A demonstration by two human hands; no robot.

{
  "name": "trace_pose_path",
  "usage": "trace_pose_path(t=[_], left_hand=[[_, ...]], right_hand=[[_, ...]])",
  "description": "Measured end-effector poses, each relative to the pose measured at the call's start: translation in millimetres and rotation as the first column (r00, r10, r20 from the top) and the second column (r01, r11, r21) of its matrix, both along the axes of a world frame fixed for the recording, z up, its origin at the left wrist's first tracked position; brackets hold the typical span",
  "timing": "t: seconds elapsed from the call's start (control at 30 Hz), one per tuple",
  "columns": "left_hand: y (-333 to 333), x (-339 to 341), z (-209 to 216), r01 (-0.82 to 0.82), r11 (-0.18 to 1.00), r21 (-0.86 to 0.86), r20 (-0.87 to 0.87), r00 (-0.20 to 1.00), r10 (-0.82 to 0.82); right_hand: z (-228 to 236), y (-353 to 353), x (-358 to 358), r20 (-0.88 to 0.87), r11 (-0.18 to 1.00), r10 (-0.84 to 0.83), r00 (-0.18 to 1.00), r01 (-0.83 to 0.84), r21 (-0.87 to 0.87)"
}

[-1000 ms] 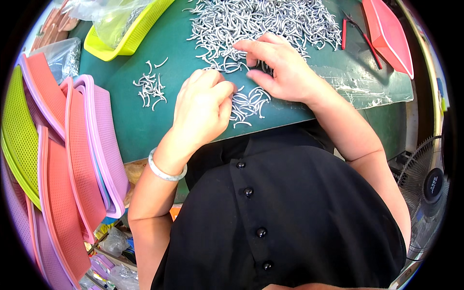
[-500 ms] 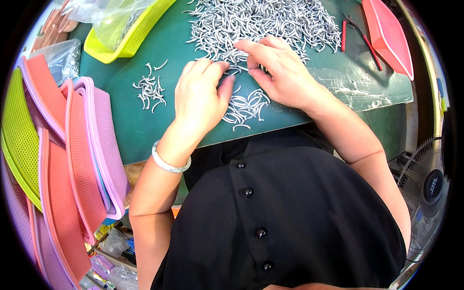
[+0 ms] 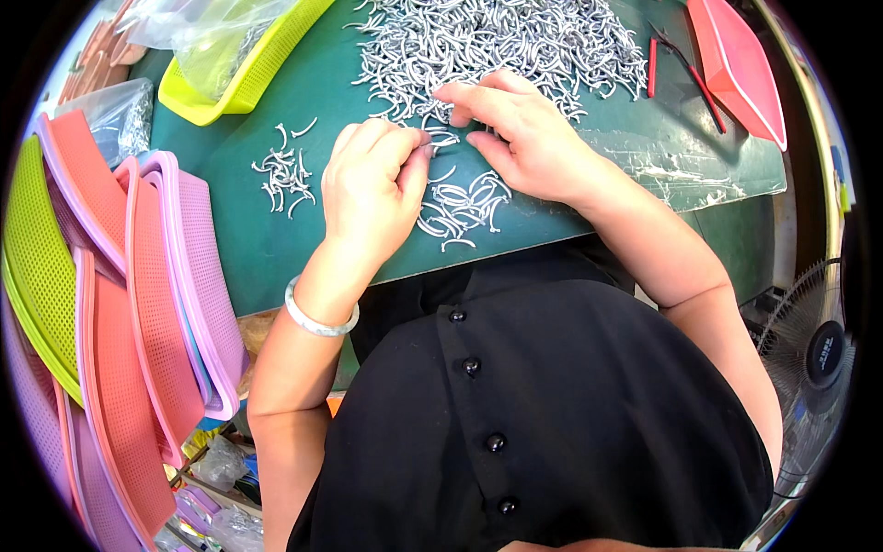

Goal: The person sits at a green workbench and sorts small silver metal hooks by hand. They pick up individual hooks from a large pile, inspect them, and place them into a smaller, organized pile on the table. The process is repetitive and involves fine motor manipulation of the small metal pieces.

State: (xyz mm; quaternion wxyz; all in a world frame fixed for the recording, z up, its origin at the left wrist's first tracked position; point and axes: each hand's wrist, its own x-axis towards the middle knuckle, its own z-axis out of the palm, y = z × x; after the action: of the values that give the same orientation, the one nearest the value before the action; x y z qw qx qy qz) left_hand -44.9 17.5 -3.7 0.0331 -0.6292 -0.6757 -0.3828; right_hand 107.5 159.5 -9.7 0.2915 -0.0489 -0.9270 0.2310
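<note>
On the green tabletop, a big heap of small curved silver-grey pieces [image 3: 497, 46] lies beyond both hands. My left hand [image 3: 372, 184], a pale bangle [image 3: 317, 317] on its wrist, has thumb and fingertips pressed together; whatever they may hold is hidden. A few curved pieces [image 3: 443, 138] lie between the hands, at the heap's near edge. My right hand [image 3: 529, 138] is open beside them, its thumb and forefinger apart and no piece visible in it. Nearer the table edge is a small loose group of curved pieces [image 3: 464, 204]. Another small group [image 3: 283, 175] sits left of my left hand.
A yellow-green basket [image 3: 216, 97] with plastic bags stands at the back left. Pink, purple and green perforated baskets [image 3: 152, 285] are stacked at the left. Red-handled pliers [image 3: 704, 92] and a pink tray [image 3: 736, 74] lie at the back right; a fan [image 3: 809, 350] stands at the right.
My left hand has drawn slightly left and its thumb and fingers have come together. The right hand has shifted slightly left, with its thumb and forefinger spread apart.
</note>
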Motion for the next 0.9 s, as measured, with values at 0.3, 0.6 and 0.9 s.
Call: trace_pose_path(t=[0.3,0.6,0.9], left_hand=[[-10.1,3.2,5.2,0.032,0.999,0.022,-0.146,0.989,-0.029],[-16.6,1.2,7.6,0.068,0.985,-0.161,-0.066,0.995,-0.079],[-14.1,2.4,5.3,0.016,0.989,-0.149,-0.002,1.0,-0.016]], right_hand=[[-1.7,-2.8,-3.8,0.094,0.999,-0.028,0.995,0.026,0.021],[-3.0,-5.4,-6.1,0.033,0.995,-0.021,0.999,0.018,0.093],[-2.0,-7.8,-7.1,0.014,0.993,-0.035,0.999,0.033,0.115]])
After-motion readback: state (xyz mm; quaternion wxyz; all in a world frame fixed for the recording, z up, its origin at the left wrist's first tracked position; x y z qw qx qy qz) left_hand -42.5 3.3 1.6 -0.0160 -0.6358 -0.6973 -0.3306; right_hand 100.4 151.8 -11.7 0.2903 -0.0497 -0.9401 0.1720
